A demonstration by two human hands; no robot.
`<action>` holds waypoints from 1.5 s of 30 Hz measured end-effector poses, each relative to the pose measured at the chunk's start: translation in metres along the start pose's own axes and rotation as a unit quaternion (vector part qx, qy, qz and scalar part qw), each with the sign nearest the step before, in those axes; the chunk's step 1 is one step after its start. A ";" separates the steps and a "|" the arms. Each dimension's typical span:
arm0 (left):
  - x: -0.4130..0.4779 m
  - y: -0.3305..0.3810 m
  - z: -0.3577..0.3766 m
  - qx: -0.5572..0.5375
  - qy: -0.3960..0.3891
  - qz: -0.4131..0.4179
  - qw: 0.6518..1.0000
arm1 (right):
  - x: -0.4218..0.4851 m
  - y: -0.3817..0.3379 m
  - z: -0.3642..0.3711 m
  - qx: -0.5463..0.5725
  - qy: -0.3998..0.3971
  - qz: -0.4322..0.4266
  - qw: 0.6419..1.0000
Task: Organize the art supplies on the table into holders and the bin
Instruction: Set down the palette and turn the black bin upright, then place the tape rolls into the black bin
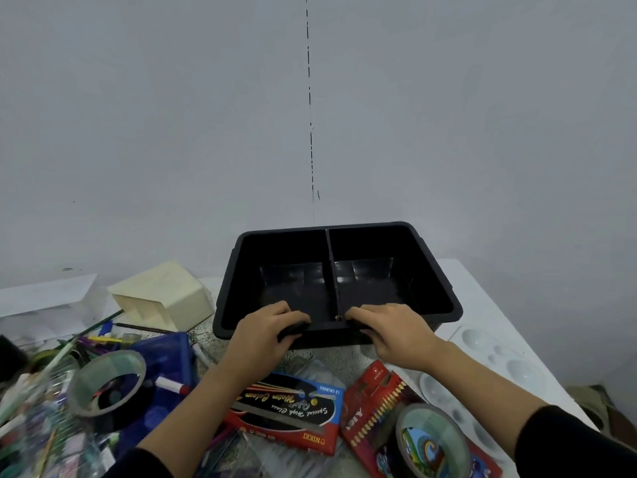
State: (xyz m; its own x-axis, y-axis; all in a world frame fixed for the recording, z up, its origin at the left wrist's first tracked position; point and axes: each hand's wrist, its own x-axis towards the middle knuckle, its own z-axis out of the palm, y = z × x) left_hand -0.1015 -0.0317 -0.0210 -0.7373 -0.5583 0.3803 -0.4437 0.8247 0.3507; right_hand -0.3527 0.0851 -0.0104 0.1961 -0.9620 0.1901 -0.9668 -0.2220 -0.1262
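Note:
A black plastic bin (434, 270) with a centre divider stands at the back of the table, both halves empty. My left hand (265, 334) grips its near rim left of the divider, fingers curled over the edge. My right hand (393, 331) grips the same rim just right of the divider. A cream holder (172, 294) lies tipped on its side to the bin's left. Below my arms lie a watercolour box (293, 412) and a red coloured-pencil box (375, 401).
Two tape rolls lie in front, one at left (107, 384), one at right (431, 443). Pens, brushes and a blue pouch (169, 357) clutter the left side. A white paint palette (496, 357) lies at right near the table's edge. White paper (44, 298) is at far left.

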 end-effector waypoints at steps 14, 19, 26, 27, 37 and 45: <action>-0.009 0.009 -0.009 -0.057 -0.030 -0.020 0.998 | -0.005 -0.011 0.003 -0.026 -0.006 0.054 0.998; -0.019 0.020 -0.017 -0.098 -0.007 -0.043 0.994 | -0.005 -0.018 -0.003 0.019 -0.005 0.108 0.994; -0.067 0.018 -0.033 -0.050 0.104 -0.118 0.986 | -0.010 -0.062 0.002 0.110 0.171 -0.025 0.979; -0.077 0.013 -0.035 -0.032 0.091 -0.131 0.987 | -0.010 -0.072 0.001 0.120 0.136 -0.041 0.982; -0.121 -0.023 -0.042 0.011 -0.079 -0.122 0.989 | 0.008 -0.124 0.031 0.022 -0.149 -0.012 0.988; -0.101 -0.031 -0.052 -0.048 -0.075 -0.050 0.995 | 0.007 -0.115 0.005 0.091 -0.105 0.062 0.988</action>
State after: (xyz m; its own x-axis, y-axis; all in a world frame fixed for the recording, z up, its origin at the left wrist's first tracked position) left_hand 0.0131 -0.0051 -0.0257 -0.7624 -0.6118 0.2108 -0.4728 0.7491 0.4639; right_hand -0.2390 0.1036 0.0008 0.1261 -0.9912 -0.0413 -0.9439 -0.1070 -0.3124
